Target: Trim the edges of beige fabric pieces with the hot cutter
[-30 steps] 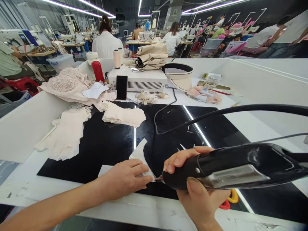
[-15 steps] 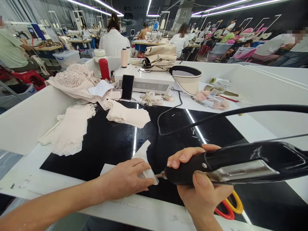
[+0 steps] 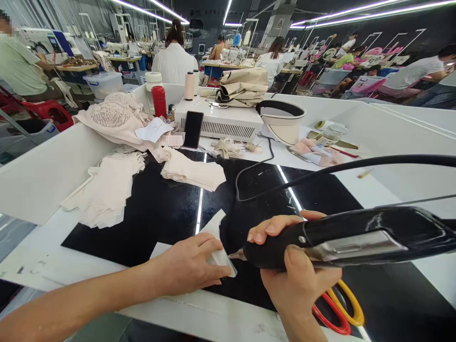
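Observation:
My left hand (image 3: 192, 263) grips a small white fabric piece (image 3: 218, 228) near the front edge of the black mat (image 3: 160, 209). Wrapped round a black handheld tool (image 3: 342, 237) is my right hand (image 3: 295, 266), and the tool's thin metal tip points left at the edge of that piece. Part of another white sheet (image 3: 159, 249) shows behind my left wrist. Scissors with red and yellow handles (image 3: 347, 304) lie below the tool, partly behind my right hand. Two stacks of pale fabric, one at the left (image 3: 107, 190) and one in the middle (image 3: 194, 172), rest farther back.
A black cable (image 3: 249, 166) curves over the mat. Behind it stand a phone (image 3: 193, 129), a white box (image 3: 228, 121), a red bottle (image 3: 159, 101) and a round cream container (image 3: 283, 121). Low white walls (image 3: 399, 128) border the table. Several people sit at machines beyond.
The view has shifted slightly, so most things appear a little farther right. The tool has tilted slightly, and its tip still meets the edge of the fabric piece.

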A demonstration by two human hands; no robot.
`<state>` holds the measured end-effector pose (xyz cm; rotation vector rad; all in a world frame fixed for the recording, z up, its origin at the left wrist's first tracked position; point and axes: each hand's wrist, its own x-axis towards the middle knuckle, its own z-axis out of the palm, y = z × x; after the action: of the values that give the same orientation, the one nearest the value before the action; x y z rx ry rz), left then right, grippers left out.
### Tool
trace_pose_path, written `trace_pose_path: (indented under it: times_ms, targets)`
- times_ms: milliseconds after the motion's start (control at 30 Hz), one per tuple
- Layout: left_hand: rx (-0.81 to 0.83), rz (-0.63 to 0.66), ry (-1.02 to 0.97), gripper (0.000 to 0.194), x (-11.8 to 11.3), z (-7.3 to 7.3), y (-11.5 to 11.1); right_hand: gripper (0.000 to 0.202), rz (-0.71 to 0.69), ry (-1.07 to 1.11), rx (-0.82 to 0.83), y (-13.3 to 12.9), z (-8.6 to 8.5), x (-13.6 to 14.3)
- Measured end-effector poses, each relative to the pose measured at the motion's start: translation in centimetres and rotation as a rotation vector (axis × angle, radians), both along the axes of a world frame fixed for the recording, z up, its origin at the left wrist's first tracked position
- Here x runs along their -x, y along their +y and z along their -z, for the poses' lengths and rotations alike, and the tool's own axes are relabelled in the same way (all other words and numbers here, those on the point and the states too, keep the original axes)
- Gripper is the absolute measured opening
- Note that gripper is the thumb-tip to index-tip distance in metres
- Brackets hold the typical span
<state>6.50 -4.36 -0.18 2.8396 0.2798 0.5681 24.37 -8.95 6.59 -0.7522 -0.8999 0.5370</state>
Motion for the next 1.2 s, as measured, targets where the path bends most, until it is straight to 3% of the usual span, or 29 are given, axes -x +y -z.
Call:
trace_pose_path:
  times_ms: [400, 700, 933, 1100, 1200]
  targets:
    - [-0.026, -0.032, -0.023, 0.03, -0.1, 0.0, -0.2, 0.034, -0.013, 0.016, -0.007, 0.7, 0.0, 0.2]
    - [-0.047, -0.042, -0.006, 0.025, -0.1, -0.1, -0.4, 0.032, 0.002, -0.025, 0.031, 1.4, 0.9, 0.4]
    - [0.015, -0.101, -0.007, 0.048, 0.5, -0.6, -2.2, 0.034, -0.033, -0.042, 0.035, 0.5, 1.1, 0.5]
    - [-0.071, 0.002, -0.038, 0.033, 0.9, -0.5, 0.3, 0.036, -0.069, -0.036, 0.02, 0.1, 1.2, 0.6]
    - [-0.097, 0.091, -0.038, 0.034, 1.0, -0.7, 2.4, 0.038, -0.066, -0.032, 0.031, 0.1, 1.3, 0.7]
